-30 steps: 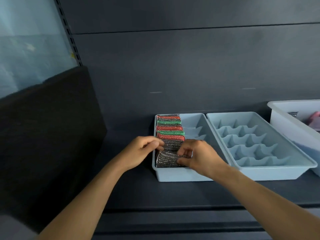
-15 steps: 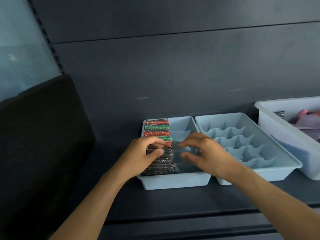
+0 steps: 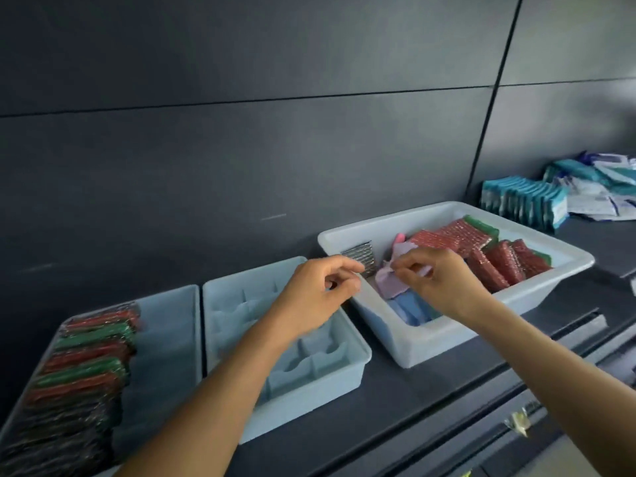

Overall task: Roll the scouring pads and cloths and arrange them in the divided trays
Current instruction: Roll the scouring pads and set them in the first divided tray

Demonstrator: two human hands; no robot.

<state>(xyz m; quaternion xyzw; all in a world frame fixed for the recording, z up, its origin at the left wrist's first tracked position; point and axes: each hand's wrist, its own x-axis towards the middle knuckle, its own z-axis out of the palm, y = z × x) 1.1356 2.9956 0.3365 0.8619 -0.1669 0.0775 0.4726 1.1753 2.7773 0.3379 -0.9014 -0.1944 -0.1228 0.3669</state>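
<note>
Right hand (image 3: 444, 284) pinches a lilac cloth (image 3: 390, 280) in the white bin (image 3: 430, 342), right of the divided trays. Left hand (image 3: 320, 294) hovers at the bin's near-left rim, fingers curled, apparently holding nothing. Left tray (image 3: 172, 339) holds rolled scouring pads (image 3: 79, 370); middle tray (image 3: 309, 397) holds none.

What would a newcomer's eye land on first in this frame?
Both hands meet over the white bin at right: the right hand pinches a lilac cloth, the left hand hovers beside it. Red-and-green scouring pads fill the bin; more pads line the far-left tray.
</note>
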